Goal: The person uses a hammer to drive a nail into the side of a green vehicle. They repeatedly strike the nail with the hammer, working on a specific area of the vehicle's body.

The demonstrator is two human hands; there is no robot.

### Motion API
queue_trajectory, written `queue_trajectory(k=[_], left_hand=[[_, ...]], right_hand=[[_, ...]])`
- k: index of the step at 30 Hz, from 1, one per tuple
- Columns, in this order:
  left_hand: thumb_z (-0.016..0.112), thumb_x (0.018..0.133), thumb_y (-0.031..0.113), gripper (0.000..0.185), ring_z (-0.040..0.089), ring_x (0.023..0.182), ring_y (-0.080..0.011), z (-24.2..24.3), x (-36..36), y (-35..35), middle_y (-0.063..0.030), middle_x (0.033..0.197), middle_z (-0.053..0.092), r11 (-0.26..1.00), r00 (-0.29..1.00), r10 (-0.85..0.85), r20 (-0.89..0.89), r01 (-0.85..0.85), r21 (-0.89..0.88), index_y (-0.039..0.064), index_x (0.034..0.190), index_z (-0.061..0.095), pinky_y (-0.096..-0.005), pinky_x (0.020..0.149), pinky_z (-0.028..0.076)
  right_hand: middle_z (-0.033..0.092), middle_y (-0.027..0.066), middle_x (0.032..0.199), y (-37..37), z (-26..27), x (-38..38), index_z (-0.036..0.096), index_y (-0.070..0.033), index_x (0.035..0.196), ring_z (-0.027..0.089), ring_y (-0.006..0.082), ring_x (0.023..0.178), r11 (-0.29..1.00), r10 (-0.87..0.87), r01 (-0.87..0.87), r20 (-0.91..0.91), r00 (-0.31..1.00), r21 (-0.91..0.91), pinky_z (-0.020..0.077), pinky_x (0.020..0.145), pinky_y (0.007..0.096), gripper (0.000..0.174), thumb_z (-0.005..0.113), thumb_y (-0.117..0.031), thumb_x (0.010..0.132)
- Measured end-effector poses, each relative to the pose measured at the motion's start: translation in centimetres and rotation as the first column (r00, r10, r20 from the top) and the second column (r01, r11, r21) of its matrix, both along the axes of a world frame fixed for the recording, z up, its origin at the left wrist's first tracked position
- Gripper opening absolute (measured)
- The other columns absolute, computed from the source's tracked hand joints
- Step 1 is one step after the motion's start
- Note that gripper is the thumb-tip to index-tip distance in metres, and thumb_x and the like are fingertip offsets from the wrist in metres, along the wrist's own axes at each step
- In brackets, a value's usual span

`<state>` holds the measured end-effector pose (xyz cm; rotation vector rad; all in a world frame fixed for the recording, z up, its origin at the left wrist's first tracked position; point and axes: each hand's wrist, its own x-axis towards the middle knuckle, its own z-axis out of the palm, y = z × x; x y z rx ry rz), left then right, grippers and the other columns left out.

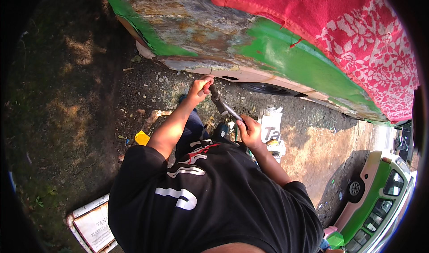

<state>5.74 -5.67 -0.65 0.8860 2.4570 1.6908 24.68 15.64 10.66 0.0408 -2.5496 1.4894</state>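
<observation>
My left hand (pixel 200 87) is closed around the red handle of a screwdriver or chisel (pixel 207 87), whose thin shaft points at the lower edge of a vehicle's body panel (pixel 187 65). That panel is green and pale pink, with large patches of bare, rusty or scraped surface. My right hand (pixel 248 130) grips the metal shaft of a hammer (pixel 220 102). The hammer's head is beside the red handle; whether they touch cannot be told. Just right of the hammer head's line, a black tyre (pixel 268 89) shows under the panel.
A red and white floral cloth (pixel 352 45) drapes over the vehicle. White printed sheeting (pixel 271 129) and a yellow scrap (pixel 142 138) lie on the littered ground. A rusty framed sign (pixel 95 224) is at lower left. A green and white van (pixel 372 199) stands at right.
</observation>
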Motion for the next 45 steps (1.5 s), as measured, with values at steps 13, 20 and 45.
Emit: queue_trajectory(k=[13, 20, 45], left_hand=[[0.057, 0.073, -0.011, 0.022, 0.062, 0.101, -0.0231, -2.5, 0.5, -0.7, -0.0156, 0.112, 0.064, 0.997, 0.999, 0.037, 0.011, -0.037, 0.069, 0.0, 0.092, 0.056, -0.0295, 0.086, 0.047], [0.052, 0.076, -0.018, 0.02, 0.06, 0.107, -0.0191, -4.4, 0.0, -2.1, -0.0187, 0.119, 0.062, 0.939, 0.926, -0.08, 0.369, -0.054, 0.339, -0.003, 0.089, 0.056, -0.0303, 0.09, 0.047], [0.061, 0.078, -0.003, 0.03, 0.06, 0.093, -0.0202, -1.6, -1.2, -1.4, -0.0076, 0.105, 0.064, 0.996, 0.999, 0.022, 0.035, -0.019, -0.085, 0.001, 0.109, 0.061, -0.0271, 0.087, 0.046]], right_hand=[[0.064, 0.0167, 0.07, 0.6, 0.0, 0.0, 0.065, 0.0, 0.097, 0.063, 0.0306, 0.059, 0.997, -0.079, 0.081, 0.178, 0.981, -0.003, 0.0466, 0.055, 0.0381, 0.021, 0.067, -0.021, 0.092], [0.063, 0.0174, 0.069, 0.5, -0.1, 0.1, 0.067, 0.001, 0.096, 0.063, 0.0313, 0.06, 0.998, -0.06, 0.058, 0.215, 0.975, 0.017, 0.0471, 0.057, 0.0378, 0.023, 0.067, -0.022, 0.092], [0.06, 0.0184, 0.068, -0.7, 0.2, -1.5, 0.062, -0.004, 0.097, 0.061, 0.0387, 0.062, 0.996, 0.059, -0.069, 0.172, 0.983, 0.054, 0.0467, 0.057, 0.0434, 0.023, 0.06, -0.026, 0.096]])
